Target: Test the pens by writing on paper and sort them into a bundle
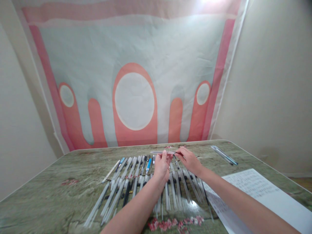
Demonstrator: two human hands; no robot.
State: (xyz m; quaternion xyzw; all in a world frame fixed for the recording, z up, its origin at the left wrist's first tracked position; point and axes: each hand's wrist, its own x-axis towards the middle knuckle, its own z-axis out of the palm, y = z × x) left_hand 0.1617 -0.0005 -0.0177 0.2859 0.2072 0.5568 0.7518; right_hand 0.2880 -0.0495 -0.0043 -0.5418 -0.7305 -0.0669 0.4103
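A slim clear-barrelled pen (158, 152) lies level between my two hands, above the far part of the table. My left hand (162, 165) is closed, with thumb and fingers gripping the pen's barrel. The fingers of my right hand (189, 160) pinch the pen's right end, where a dark part shows. Beneath and around both hands lie two rows of clear pen parts (114, 198), some with black pieces. A blue-barrelled pen (149, 165) rests in the far row, just left of my left hand. My left forearm hides part of the near row.
White sheets with handwriting (258, 191) lie on the right, partly under my right forearm. A pack of thin refills or pens (224, 155) sits at the far right. The table (46, 191) has a marbled green top with printed flowers. Behind it hangs a patterned cloth (136, 42).
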